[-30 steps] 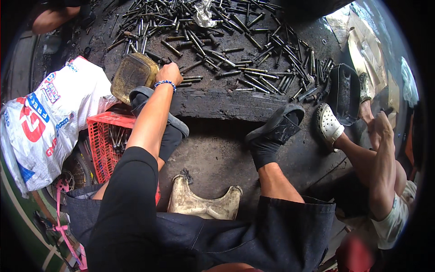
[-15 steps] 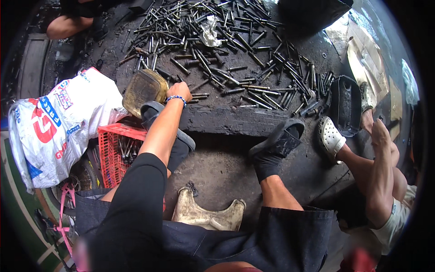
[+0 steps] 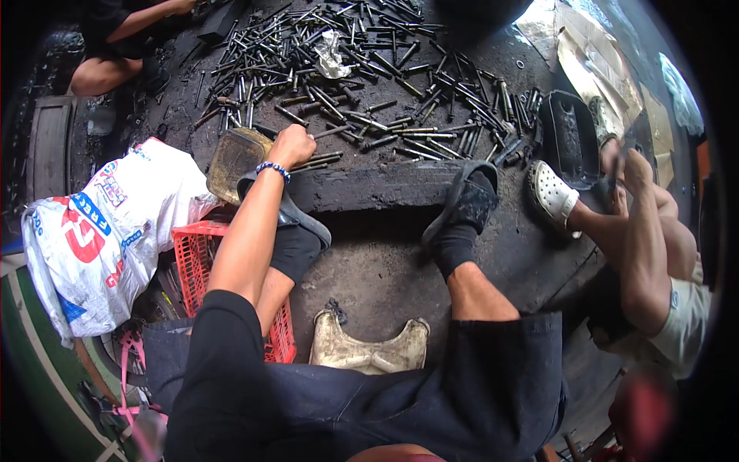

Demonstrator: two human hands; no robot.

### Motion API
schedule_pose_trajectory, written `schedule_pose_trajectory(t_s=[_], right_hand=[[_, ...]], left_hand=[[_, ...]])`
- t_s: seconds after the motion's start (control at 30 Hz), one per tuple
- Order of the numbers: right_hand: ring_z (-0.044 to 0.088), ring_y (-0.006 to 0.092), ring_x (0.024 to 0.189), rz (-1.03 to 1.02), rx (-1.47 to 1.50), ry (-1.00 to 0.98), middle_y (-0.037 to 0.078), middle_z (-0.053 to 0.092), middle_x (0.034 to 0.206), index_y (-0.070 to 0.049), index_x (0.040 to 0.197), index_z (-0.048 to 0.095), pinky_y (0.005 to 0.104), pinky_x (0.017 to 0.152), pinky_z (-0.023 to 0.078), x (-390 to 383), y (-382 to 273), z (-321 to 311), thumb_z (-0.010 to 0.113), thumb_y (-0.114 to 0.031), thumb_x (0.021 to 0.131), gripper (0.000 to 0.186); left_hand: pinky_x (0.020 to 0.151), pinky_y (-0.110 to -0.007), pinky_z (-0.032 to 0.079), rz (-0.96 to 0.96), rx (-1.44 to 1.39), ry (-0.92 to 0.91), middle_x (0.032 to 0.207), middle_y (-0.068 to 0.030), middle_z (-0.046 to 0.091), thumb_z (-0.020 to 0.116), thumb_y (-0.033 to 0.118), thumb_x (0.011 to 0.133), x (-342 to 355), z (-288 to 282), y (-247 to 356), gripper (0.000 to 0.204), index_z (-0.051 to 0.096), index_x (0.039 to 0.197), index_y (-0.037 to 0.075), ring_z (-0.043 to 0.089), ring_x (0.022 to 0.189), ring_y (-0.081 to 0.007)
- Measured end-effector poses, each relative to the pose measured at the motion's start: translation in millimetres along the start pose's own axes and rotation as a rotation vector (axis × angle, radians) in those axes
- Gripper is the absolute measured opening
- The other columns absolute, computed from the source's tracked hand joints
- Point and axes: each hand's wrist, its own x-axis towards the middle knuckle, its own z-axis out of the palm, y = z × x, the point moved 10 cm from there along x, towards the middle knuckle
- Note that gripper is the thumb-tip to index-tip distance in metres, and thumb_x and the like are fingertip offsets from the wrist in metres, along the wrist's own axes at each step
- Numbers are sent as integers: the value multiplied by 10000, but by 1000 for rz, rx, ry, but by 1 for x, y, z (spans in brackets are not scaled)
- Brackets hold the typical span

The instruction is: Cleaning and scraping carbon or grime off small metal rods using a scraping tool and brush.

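Note:
My left hand [image 3: 295, 146], with a beaded bracelet at the wrist, is over the near edge of the dark work surface, its fingers curled closed. A greasy bolt [image 3: 332, 131] juts out beside the knuckles; whether the fingers grip it is hidden. More bolts [image 3: 319, 160] lie just right of my wrist. Left of the hand is a grimy yellowish plastic container [image 3: 239, 158], tilted against the beam. Beyond the hand spreads a large heap of dark, oily bolts [image 3: 269, 58], with a crumpled white wrapper [image 3: 331, 55] on top. My right hand does not show.
A black beam [image 3: 385, 187] runs along the near edge, by my feet. At left are a white printed sack [image 3: 115, 223] and a red crate [image 3: 192, 258]; a dirty cream plastic piece [image 3: 369, 343] lies between my legs. A black tray [image 3: 571, 138] and a seated person [image 3: 647, 254] are at right.
The view has shifted slightly. My left hand remains closed in much the same place by the bolts. At the upper left, another person's forearm and hand have come into sight.

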Motion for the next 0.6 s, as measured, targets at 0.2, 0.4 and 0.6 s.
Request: schedule_pose_trajectory(t_s=[0.2, 0.4, 0.6], right_hand=[[586, 176, 765, 418, 169, -40, 92, 604, 792, -47, 1281, 481, 304, 743, 457, -59, -54, 113, 684, -168, 837, 504], [568, 147, 700, 703, 511, -190, 77, 570, 744, -74, 1263, 516, 286, 688, 464, -110, -133, 296, 719, -244, 820, 517], [588, 228, 605, 645, 721, 88, 94, 603, 707, -136, 1269, 522, 342, 612, 471, -52, -100, 306, 690, -225, 826, 482]], left_hand=[[463, -265, 384, 12, -1151, -195, 648, -1, 539, 609, 219, 884, -84, 83, 32, 235, 631, 835, -10, 477, 537, -84], [474, -235, 389, -126, -1050, -266, 702, -11, 604, 628, 176, 885, -147, 152, -15, 139, 624, 864, 39, 504, 541, -77], [464, -232, 408, -312, -1365, -290, 726, -42, 633, 563, 213, 947, -148, 188, -10, 178, 618, 900, 51, 546, 552, -93]])
